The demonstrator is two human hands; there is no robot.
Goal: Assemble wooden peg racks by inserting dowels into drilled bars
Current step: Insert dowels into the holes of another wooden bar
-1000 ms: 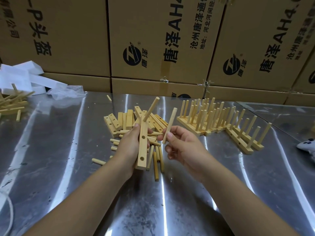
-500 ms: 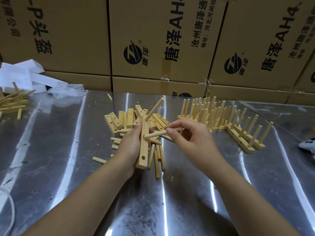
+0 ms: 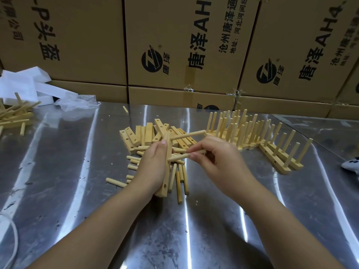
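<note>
The left hand grasps a pale rectangular wooden bar with drilled holes, fingers and thumb curled round its middle, holding it above the reflective stainless-steel table with its long axis running away from the person. The lower end of the bar shows one vacant hole. A pale round wooden dowel is seated near the upper end of the bar and projects to the right. The right hand pinches a second round wooden dowel between thumb and fingertips; the left end of this dowel meets the face of the bar just beside the left thumb, and whether it has entered a hole cannot be told. Directly behind the hands, a heap of loose drilled wooden bars lies on the table, with loose short dowels scattered beneath and just in front of it. To the right, a cluster of finished peg racks with upright dowels stands on the table. A separate heap of wooden pieces lies at the far left edge, near white foam blocks and a crumpled clear plastic bag. Brown printed cardboard cartons are stacked along the rear of the table.
</note>
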